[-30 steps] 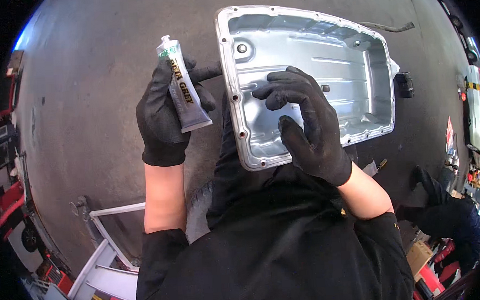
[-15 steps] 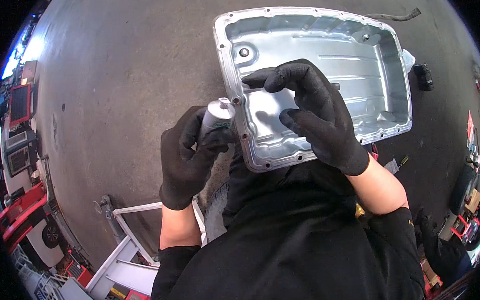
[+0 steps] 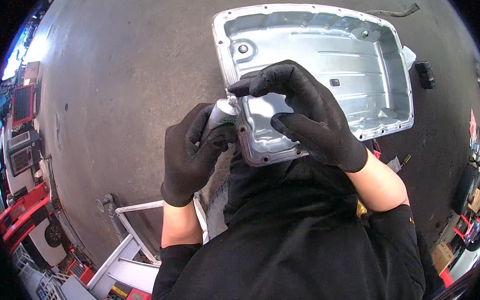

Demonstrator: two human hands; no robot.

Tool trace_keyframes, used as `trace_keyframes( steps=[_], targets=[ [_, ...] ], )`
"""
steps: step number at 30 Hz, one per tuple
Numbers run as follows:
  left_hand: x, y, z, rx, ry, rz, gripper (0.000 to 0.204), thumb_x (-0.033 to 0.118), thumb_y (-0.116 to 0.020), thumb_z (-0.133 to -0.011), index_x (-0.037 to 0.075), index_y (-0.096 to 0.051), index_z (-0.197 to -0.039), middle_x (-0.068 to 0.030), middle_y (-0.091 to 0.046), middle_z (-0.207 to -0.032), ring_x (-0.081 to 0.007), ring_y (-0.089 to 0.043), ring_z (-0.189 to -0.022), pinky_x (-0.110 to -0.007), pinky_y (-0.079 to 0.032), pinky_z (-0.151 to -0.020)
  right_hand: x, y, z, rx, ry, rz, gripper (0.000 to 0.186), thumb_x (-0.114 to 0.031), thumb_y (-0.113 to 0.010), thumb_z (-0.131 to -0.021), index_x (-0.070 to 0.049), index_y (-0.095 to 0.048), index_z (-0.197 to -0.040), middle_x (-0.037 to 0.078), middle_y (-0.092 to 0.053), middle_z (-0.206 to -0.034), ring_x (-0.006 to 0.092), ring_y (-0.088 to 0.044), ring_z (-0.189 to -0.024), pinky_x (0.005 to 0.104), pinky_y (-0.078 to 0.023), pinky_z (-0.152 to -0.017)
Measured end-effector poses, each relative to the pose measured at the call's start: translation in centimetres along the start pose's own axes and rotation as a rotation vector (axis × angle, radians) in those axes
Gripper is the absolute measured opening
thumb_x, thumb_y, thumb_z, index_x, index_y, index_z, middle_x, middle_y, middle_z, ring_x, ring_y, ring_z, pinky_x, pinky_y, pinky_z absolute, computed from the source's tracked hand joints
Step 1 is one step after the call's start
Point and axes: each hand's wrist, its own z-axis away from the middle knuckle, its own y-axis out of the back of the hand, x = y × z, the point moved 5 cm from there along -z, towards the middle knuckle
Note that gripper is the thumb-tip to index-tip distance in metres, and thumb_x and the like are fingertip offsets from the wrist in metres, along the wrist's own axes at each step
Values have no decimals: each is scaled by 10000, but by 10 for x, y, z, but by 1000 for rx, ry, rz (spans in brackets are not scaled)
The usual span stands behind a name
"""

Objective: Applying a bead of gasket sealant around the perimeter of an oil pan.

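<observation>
My left hand (image 3: 188,152), in a black glove, is closed around a silver-white squeeze tube (image 3: 223,114) whose tip points up and to the right. A small whitish-silver blob shows at the tip. My right hand (image 3: 317,119), also gloved in black, has its thumb and fingers apart. Its index fingertip reaches the tube's tip and seems to touch it. Behind both hands is a shiny metal oil pan (image 3: 311,51), hollow side up, with bolt holes around its flange. The right hand hides part of its near left corner.
The oil pan reaches in front of my body, over the grey concrete floor (image 3: 122,74). Beyond it lies a hose (image 3: 398,14), with a black block-shaped object (image 3: 425,75) to its right. A white metal frame (image 3: 127,232) stands at lower left. A cardboard box (image 3: 442,258) is at lower right.
The tube has tilted and risen to the right, and my right index finger has come left to its tip. The pan has shifted slightly. A dark shape at lower right has gone.
</observation>
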Motion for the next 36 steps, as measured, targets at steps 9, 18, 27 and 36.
trace_keyframes(
  steps=[9,18,27,36],
  targets=[
    [-9,-5,6,63,193,179,431,327,-697,-984,-42,-631,-1197,-93,-700,-852,-172,-675,-717,-308,-539,-662,-8,-1,0,-49,35,62,521,-297,-585,-858,-6,-613,-1290,151,-684,-1230,280,-674,-1166,406,-487,-1043],
    [-37,-40,46,141,362,775,668,77,-852,-773,14,-555,-1367,-94,-685,-1149,-182,-684,-985,-329,-580,-855,-17,-1,-17,3,53,250,422,-112,-592,-845,30,-598,-1242,158,-687,-1222,273,-661,-1198,403,-469,-1095],
    [-55,-57,67,1,486,947,612,77,-780,-848,45,-534,-1407,-73,-669,-1207,-157,-662,-1055,-322,-550,-922,-18,-4,-38,-21,140,524,430,-126,-590,-838,-4,-629,-1249,169,-681,-1188,313,-672,-1151,410,-489,-1054],
    [-72,-69,76,-48,546,1243,758,44,-770,-818,62,-463,-1511,-91,-651,-1297,-205,-643,-1181,-363,-523,-1023,-9,-9,-56,-98,201,728,439,-94,-588,-763,-46,-658,-1194,151,-686,-1162,372,-624,-1163,465,-478,-1041]
  ],
)
